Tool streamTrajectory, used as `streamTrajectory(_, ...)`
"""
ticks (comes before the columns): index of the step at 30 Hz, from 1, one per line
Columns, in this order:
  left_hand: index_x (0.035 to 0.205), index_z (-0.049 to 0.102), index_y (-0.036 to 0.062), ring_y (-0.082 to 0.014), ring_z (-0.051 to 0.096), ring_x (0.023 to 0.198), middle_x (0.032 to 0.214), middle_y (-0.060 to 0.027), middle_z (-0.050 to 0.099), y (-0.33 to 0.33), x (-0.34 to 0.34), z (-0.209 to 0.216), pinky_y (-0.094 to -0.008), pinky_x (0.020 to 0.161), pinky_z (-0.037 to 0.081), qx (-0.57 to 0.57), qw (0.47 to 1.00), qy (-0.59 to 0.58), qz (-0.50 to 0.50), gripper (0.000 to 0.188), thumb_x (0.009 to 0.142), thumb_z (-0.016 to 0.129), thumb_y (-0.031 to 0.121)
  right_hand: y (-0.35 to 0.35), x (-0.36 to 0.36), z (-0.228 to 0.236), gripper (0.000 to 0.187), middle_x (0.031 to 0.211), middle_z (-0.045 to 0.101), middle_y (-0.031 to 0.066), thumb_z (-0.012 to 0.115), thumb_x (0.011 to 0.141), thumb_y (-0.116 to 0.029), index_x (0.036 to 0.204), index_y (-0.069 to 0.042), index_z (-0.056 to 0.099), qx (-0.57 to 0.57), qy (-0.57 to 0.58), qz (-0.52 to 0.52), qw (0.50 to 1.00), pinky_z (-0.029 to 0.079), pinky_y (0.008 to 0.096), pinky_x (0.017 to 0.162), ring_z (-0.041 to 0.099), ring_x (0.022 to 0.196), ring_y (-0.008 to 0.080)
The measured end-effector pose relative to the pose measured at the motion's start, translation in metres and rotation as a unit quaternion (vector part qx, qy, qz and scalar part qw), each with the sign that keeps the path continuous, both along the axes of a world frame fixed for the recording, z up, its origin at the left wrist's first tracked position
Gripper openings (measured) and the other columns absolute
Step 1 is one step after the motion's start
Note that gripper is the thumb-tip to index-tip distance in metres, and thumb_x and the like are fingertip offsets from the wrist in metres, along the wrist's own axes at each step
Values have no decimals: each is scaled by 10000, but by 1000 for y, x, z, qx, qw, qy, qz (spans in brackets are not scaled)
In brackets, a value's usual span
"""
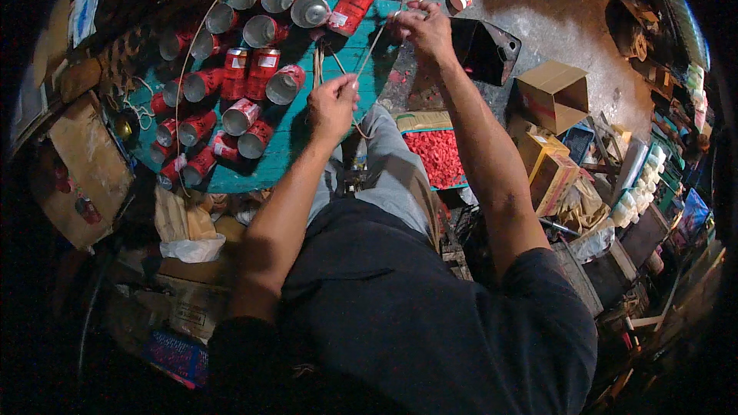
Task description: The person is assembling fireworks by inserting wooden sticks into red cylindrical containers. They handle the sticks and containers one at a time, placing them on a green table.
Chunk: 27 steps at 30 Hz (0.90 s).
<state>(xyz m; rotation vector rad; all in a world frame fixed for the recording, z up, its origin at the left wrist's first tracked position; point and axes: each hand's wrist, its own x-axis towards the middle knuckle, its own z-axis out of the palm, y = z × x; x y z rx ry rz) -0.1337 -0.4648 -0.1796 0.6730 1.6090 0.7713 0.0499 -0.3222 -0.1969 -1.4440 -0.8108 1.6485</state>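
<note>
A thin pale cord (371, 52) runs taut and slanting between my two hands, over the right edge of the teal wooden table (254, 177). My left hand (334, 107) is closed round its lower end, and a loop hangs beneath that hand. Higher and to the right, my right hand (425, 31) pinches the upper end; whether its fingertips hold anything else is too small to tell. Nearest to the hands lies a red can (352, 9), tilted on the table. Left of it are several red cans with open tops, such as an open can (310, 11), mostly lying on their sides.
Beyond my right hand are a small pale cup-like piece (460, 1) and a black container (484, 52) on the floor. An open cardboard box (552, 95) stands right of my forearm. A sack of red pieces (436, 158) sits beside my legs. Clutter crowds the right side.
</note>
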Motion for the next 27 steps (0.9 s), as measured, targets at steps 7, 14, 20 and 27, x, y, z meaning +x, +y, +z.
streamTrajectory(7,1080,675,-49,-100,622,604,789,-64,689,38,18,-23,-251,503,496,24,992,-34,121,215,914,663,86,-63,10,20,339,644,573,-10,752,873,-297,671,-57,623,-62,-59,76,993,383,251,496,495,570,80)
streamTrajectory(14,1061,658,-54,-95,599,605,814,-63,676,35,14,-22,-239,504,475,23,989,-67,130,175,921,644,50,-142,-7,15,313,585,471,-25,736,889,-284,718,-73,582,-265,118,230,929,264,262,472,377,502,81)
streamTrajectory(20,1064,642,-50,-98,577,623,809,-54,648,34,12,-21,-236,529,460,20,987,-89,133,159,935,622,42,-117,-11,5,403,600,535,-34,754,864,-397,648,-98,593,-223,114,271,930,317,246,470,455,506,73)
streamTrajectory(27,1080,647,-49,-98,573,636,830,-50,651,34,11,-20,-231,546,465,21,983,-95,154,170,936,617,35,-127,-13,6,414,606,542,-29,741,869,-416,652,-90,604,-232,77,270,931,331,263,472,457,503,85)
